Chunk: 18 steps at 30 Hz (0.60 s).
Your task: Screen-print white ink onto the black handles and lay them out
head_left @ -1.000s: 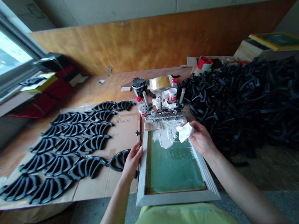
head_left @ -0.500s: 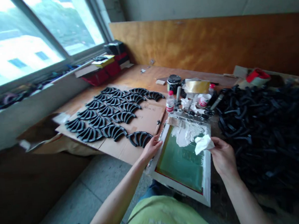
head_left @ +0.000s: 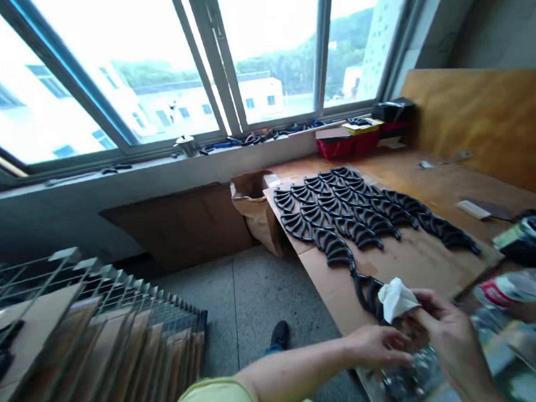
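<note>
My right hand (head_left: 455,335) pinches a crumpled white tissue (head_left: 397,300) at the front edge of the table. Just left of it and lower, my left hand (head_left: 377,346) has its fingers loosely stretched, with nothing seen in them. Behind the tissue lies a fan of black curved handles (head_left: 366,289), partly covered by it. More such fans (head_left: 334,204) sit in rows on a cardboard sheet (head_left: 424,268). At the lower right, the printing frame's metal clamp area (head_left: 410,379) is blurred and partly hidden by my right hand.
A plastic bottle (head_left: 514,287) and a dark tub (head_left: 534,237) are at the right. Red boxes (head_left: 347,144) stand by the window. A paper bag (head_left: 257,211) is beyond the table's left end. At lower left, a wire rack (head_left: 132,313) holds cardboard sheets.
The view has swung left toward the window and rack. My left hand has left the screen frame's side; my right hand has carried the tissue away from the screen toward the handles.
</note>
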Motion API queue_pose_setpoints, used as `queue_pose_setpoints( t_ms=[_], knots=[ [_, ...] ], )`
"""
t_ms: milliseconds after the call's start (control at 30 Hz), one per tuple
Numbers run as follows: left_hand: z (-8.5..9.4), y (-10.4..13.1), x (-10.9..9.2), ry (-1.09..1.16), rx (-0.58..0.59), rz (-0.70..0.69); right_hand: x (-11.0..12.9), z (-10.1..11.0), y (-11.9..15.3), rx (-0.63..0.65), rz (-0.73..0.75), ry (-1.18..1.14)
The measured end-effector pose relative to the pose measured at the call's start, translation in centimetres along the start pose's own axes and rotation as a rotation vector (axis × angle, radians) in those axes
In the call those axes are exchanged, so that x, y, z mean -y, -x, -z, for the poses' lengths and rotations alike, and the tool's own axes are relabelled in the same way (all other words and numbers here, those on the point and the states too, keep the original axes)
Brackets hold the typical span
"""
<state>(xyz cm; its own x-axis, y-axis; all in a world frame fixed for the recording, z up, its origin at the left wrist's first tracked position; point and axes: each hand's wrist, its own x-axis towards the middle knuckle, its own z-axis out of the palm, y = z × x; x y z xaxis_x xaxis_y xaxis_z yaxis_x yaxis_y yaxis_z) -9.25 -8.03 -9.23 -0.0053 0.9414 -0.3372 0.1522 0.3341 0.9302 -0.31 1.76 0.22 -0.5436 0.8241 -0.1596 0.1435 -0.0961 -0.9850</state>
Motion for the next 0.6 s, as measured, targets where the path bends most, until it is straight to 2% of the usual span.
queue_pose_setpoints(
  t_ms=[67, 133, 200, 267, 333, 367, 400, 467, 533, 600],
  knots=[
    [4.9, 3.1, 2.9, 0.033, 0.000, 0.042, 0.4, -8.0, -3.6, 0.168, 0.012, 0.012],
    [10.4, 6.5, 6.3, 0.034, -0.109, 0.157, 0.6, -16.8, -7.6, 0.326, 0.005, -0.005],
    [15.7, 10.1, 9.9, 0.043, -0.332, 0.285, 1.5, -26.0, -11.9, 0.434, -0.023, -0.054],
    [20.5, 13.5, 13.2, 0.110, -0.585, 0.336, 3.3, -34.7, -16.4, 0.455, -0.061, -0.122],
    [24.5, 16.4, 15.8, 0.232, -0.800, 0.314, 5.6, -41.9, -20.3, 0.461, -0.077, -0.239],
    [26.1, 17.5, 16.9, 0.300, -0.877, 0.302, 6.6, -44.6, -21.8, 0.467, -0.081, -0.264],
    [27.5, 18.4, 17.8, 0.368, -0.939, 0.296, 7.3, -46.5, -22.9, 0.465, -0.070, -0.258],
    [29.3, 19.3, 19.1, 0.485, -1.005, 0.327, 7.6, -48.1, -23.5, 0.510, -0.016, -0.189],
    [30.0, 19.4, 20.3, 0.559, -1.008, 0.388, 6.2, -47.4, -22.0, 0.611, 0.052, -0.072],
    [30.1, 18.9, 21.4, 0.593, -0.936, 0.443, 3.8, -45.4, -19.2, 0.747, 0.115, 0.036]
  ],
)
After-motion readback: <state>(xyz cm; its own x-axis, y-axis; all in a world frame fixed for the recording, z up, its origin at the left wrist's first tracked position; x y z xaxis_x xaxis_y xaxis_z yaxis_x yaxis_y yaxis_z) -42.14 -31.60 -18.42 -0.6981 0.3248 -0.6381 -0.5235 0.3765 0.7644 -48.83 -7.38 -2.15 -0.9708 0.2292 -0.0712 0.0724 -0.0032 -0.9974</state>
